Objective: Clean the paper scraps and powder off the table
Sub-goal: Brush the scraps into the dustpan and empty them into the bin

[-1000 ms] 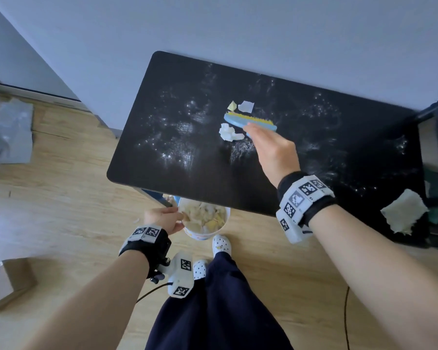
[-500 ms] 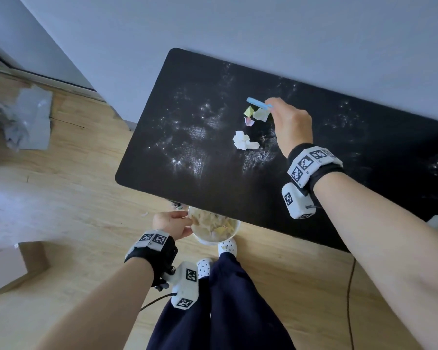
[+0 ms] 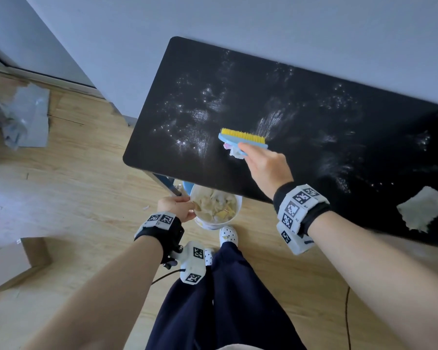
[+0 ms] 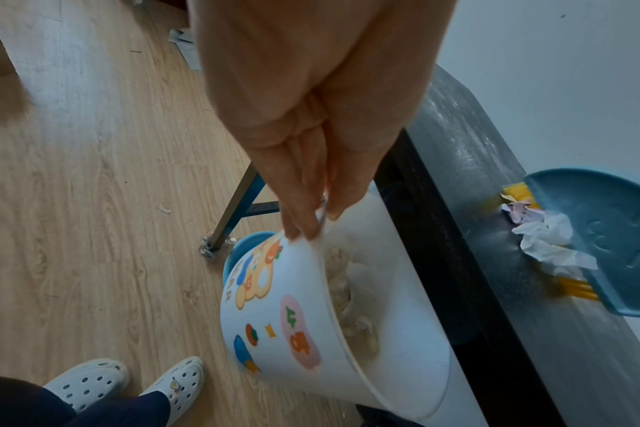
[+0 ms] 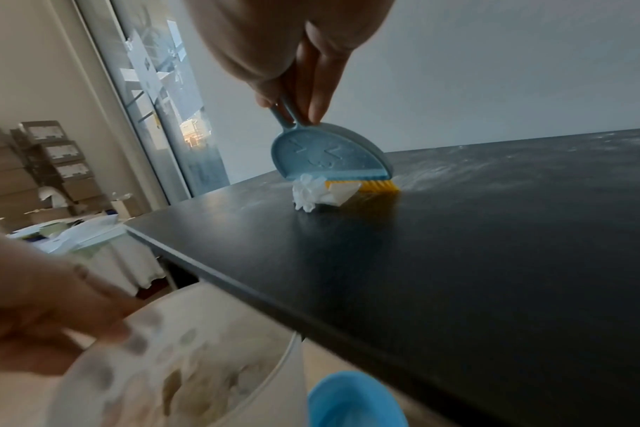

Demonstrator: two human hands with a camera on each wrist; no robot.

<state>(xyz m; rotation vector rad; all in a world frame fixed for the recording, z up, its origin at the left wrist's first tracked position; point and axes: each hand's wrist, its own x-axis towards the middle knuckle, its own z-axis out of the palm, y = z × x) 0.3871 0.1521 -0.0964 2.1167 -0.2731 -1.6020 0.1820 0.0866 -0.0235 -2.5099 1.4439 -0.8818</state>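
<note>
Scraps point(image 3: 234, 152) beside right hand point(image 3: 267, 165)

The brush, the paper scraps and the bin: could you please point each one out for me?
brush point(image 5: 325, 156): right wrist view, blue back of the head.
paper scraps point(image 5: 311, 193): right wrist view, white crumpled piece.
bin point(image 4: 274, 317): left wrist view, printed outer wall.

The paper scraps point(image 3: 234, 151) were bunched up right against the brush point(image 3: 242, 139) – a crumpled white wad plus a pinkish and a yellowish bit, sitting on the black worktop point(image 3: 314, 152) a little in from its front edge. The brush was blue plastic with yellow bristles, bristles down on the worktop. White powder point(image 3: 200, 122) was smeared and speckled over most of the worktop. Below the front edge, a white bucket point(image 3: 208, 223) with cartoon stickers was tilted toward the worktop – already holding crumpled paper.
</note>
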